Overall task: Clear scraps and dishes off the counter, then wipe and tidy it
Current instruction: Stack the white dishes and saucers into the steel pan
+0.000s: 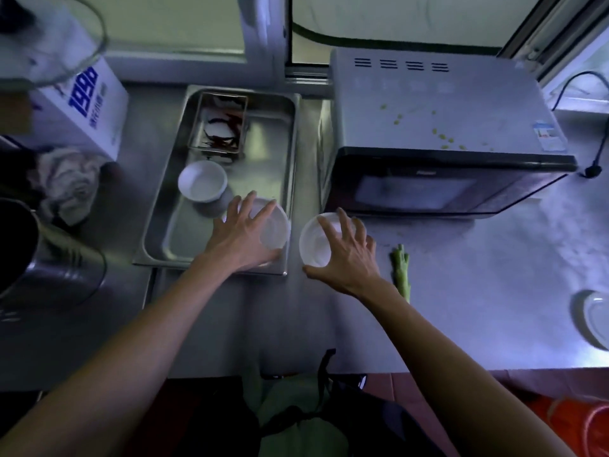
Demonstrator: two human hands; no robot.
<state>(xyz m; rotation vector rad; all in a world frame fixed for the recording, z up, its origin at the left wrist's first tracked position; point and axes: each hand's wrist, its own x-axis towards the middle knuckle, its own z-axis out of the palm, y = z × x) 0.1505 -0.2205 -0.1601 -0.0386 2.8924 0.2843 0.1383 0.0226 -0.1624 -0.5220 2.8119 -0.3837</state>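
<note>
A: Start at the left. What sat there?

B: A crumpled rag lay on the desk beside a white box, with a steel pot nearer the person. Just right of them was a steel tray holding a small basket of dried chillies at the back and one white bowl in the middle.

A: And the hands?

B: The left hand lay over a second white bowl in the tray's near right corner, fingers spread across its rim. I could not tell whether they gripped it or only rested there. The right hand covered a third white bowl, which stood on the desk just outside the tray's right wall, in front of the microwave. Its fingers were curled over the far rim and the thumb hooked the near edge, so it seemed to hold that bowl.

A: So which way did the bowl need to go?

B: Leftward, I'd judge, over the tray wall, which lay directly between the two hands. The right hand already had it; the left was nearer the landing spot.

A: Anything further right?

B: A green vegetable scrap lay just beside the right wrist, its long axis running towards and away from the person. Yellowish bits dotted the microwave top, and a white plate sat at the far right edge.
</note>
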